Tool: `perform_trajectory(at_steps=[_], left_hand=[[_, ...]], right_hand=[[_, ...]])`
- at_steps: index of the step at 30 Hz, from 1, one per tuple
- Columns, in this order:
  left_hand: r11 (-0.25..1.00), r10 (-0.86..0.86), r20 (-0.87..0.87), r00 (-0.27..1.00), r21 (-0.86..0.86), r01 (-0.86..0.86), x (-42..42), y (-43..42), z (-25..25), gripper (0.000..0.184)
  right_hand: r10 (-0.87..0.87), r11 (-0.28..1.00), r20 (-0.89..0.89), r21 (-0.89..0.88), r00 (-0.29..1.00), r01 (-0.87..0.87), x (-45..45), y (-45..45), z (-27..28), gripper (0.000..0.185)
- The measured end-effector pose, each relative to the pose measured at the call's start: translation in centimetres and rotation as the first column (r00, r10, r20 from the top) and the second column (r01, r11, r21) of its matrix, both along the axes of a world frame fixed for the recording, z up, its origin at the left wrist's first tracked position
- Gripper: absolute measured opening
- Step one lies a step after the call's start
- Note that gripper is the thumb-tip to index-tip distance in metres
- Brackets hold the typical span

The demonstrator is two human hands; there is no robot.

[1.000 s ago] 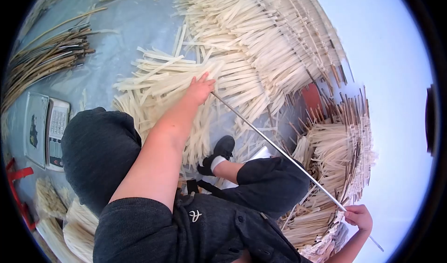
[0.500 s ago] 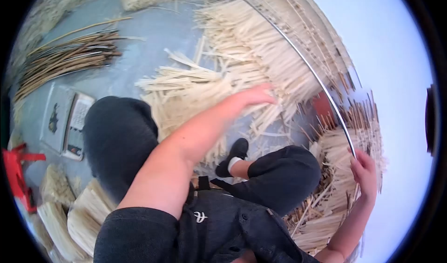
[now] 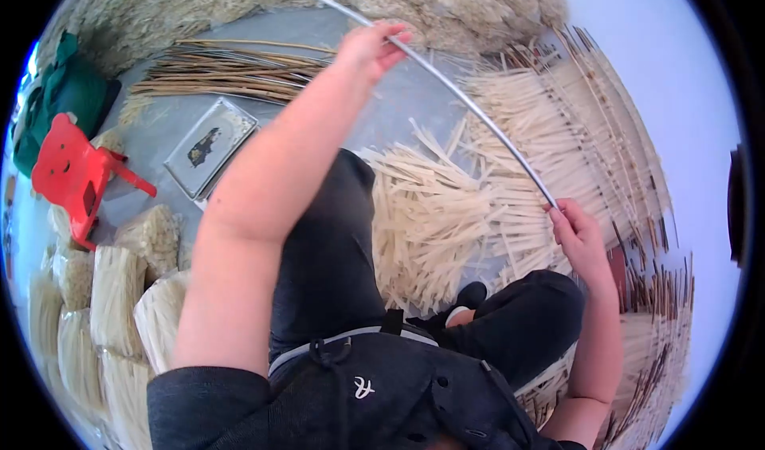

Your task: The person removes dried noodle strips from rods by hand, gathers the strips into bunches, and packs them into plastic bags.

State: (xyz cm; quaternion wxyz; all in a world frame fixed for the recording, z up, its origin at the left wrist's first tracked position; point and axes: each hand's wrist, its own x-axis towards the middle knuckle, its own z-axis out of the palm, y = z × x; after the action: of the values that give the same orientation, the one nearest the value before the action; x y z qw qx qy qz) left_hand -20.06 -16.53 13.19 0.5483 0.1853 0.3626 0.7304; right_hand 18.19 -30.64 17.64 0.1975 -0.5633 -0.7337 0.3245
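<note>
The left grip (image 3: 373, 50), at the end of an outstretched arm, is curling its fingers over a long, slender, silver-grey metal rod (image 3: 481, 115); how tightly it is closing I cannot quite tell from this angle. The right grip (image 3: 575, 231) is holding the rod's near end between thumb and fingers. The rod is slanting between the two grips, its far end reaching out beyond the left one.

Between and below the grips, a loose pile of flat, cream-coloured strips (image 3: 430, 227) is lying on the grey floor (image 3: 394, 111). Beyond the right grip, dense rows of similar cream strips (image 3: 558, 135) are spreading toward the white wall (image 3: 677, 115). Just left of the left grip, a bundle of thin brown sticks (image 3: 215, 75) is resting on the floor; nearer the person, a shallow silver rectangular tray (image 3: 229, 123) is sitting beside the left forearm. Well left of that grip, a red plastic chair (image 3: 68, 167) is standing near clear bags of pale strips (image 3: 115, 290).
</note>
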Motion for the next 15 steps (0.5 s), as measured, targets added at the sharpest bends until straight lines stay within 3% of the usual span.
perform_trajectory(at_steps=[2, 3, 5, 7, 9, 10, 12, 13, 14, 15], left_hand=[[0.997, 0.012, 0.012, 1.0, -0.075, -0.011, -3.8, -0.3, -2.0, 0.023], [0.989, 0.002, 0.026, 1.0, -0.15, 0.002, -5.2, -0.1, -3.2, 0.023], [0.938, -0.299, 0.03, 0.954, -0.177, 0.299, -6.9, 0.4, -6.2, 0.024], [0.771, -0.6, 0.175, 0.78, -0.132, 0.623, -5.5, -1.0, -8.3, 0.025], [0.776, -0.574, 0.184, 0.798, -0.19, 0.602, -3.4, -2.3, -9.0, 0.026], [0.775, -0.553, 0.188, 0.812, -0.242, 0.583, -3.1, -1.9, -9.3, 0.027], [0.801, -0.5, 0.159, 0.852, -0.29, 0.524, -5.2, 0.3, -12.1, 0.03], [0.847, -0.397, 0.135, 0.908, -0.327, 0.419, -6.3, 1.2, -13.7, 0.028], [0.879, -0.294, 0.103, 0.95, -0.362, 0.311, -7.6, 2.3, -15.4, 0.026], [0.871, -0.301, 0.102, 0.948, -0.376, 0.317, -9.2, 3.2, -17.3, 0.026]], right_hand=[[0.036, 0.989, 0.064, 0.139, 0.997, -0.045, -1.0, 1.4, -2.3, 0.013], [0.072, 0.948, 0.09, 0.304, 0.993, -0.097, -2.3, 2.3, -3.8, 0.014], [0.115, 0.938, 0.087, 0.318, 0.989, -0.138, -5.9, 4.8, -5.6, 0.017], [0.152, 0.933, 0.095, 0.316, 0.984, -0.174, -10.2, 7.9, -8.3, 0.021], [0.191, 0.945, 0.261, 0.213, 0.946, -0.249, -14.8, 10.4, -9.6, 0.022], [0.191, 0.946, 0.262, 0.207, 0.946, -0.248, -15.8, 11.6, -10.3, 0.022], [0.273, 0.819, 0.399, 0.381, 0.875, -0.429, -17.2, 13.8, -11.8, 0.022], [0.275, 0.822, 0.395, 0.377, 0.877, -0.428, -17.0, 14.5, -12.3, 0.022], [0.28, 0.874, 0.487, 0.227, 0.827, -0.429, -16.5, 15.2, -12.8, 0.021], [0.299, 0.912, 0.567, 0.066, 0.767, -0.404, -16.2, 15.8, -13.4, 0.02]])
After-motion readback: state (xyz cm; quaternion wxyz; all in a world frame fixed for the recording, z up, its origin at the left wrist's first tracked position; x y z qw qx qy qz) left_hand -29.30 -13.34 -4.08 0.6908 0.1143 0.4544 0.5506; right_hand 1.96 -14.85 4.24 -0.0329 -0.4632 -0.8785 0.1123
